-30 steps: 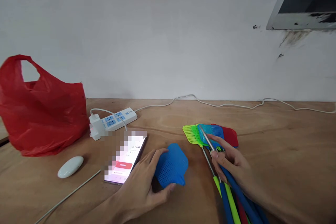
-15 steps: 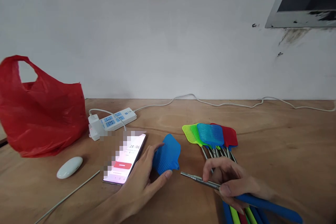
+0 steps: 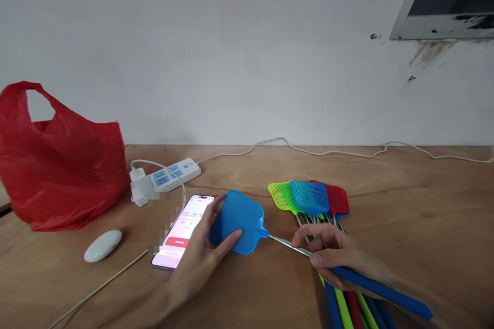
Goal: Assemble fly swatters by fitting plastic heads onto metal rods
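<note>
My left hand (image 3: 200,257) pinches a blue mesh swatter head (image 3: 237,221), held just above the wooden table (image 3: 417,216). My right hand (image 3: 332,259) grips a metal rod with a blue handle (image 3: 370,288). The rod's thin tip (image 3: 283,242) touches the neck of the blue head. Behind my right hand lies a bunch of assembled fly swatters (image 3: 309,198) with green, blue and red heads, their coloured handles running toward the near edge.
A phone (image 3: 181,231) with a lit timer screen lies under my left hand's fingers. Further left are a white oval object (image 3: 103,245), a white power strip (image 3: 164,177) with cables, and a red plastic bag (image 3: 57,164). A white wall stands behind.
My right hand lifted one rod out of the bunch and swung its tip to the left. My left hand raised and turned the blue head until its neck met the rod tip.
</note>
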Demonstrator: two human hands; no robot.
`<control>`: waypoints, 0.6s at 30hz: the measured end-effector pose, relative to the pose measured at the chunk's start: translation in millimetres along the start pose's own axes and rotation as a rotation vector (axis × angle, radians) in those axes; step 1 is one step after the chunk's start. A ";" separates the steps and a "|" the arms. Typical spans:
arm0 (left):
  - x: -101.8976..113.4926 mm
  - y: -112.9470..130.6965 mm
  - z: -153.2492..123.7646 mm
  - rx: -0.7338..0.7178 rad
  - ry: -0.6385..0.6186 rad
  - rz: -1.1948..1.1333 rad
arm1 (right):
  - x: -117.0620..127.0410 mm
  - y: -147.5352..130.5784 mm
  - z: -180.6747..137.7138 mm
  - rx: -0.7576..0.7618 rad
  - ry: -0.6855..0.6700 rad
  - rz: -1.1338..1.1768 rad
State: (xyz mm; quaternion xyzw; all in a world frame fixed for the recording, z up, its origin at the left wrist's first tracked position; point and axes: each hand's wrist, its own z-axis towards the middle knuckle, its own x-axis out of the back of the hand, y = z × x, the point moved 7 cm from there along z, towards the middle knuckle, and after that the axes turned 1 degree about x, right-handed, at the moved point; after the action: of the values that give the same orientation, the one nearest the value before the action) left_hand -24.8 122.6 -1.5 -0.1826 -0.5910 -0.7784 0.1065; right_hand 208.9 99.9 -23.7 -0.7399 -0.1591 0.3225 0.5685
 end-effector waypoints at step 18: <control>-7.0 6.2 -5.4 -0.031 -0.067 0.002 | -19.4 -9.5 -6.0 0.047 0.006 -0.121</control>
State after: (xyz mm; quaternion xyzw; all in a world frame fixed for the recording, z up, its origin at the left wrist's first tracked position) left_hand -17.0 115.3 -0.2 -0.2108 -0.5820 -0.7808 0.0843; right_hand 199.7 86.7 -8.2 -0.7163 -0.1944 0.2888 0.6047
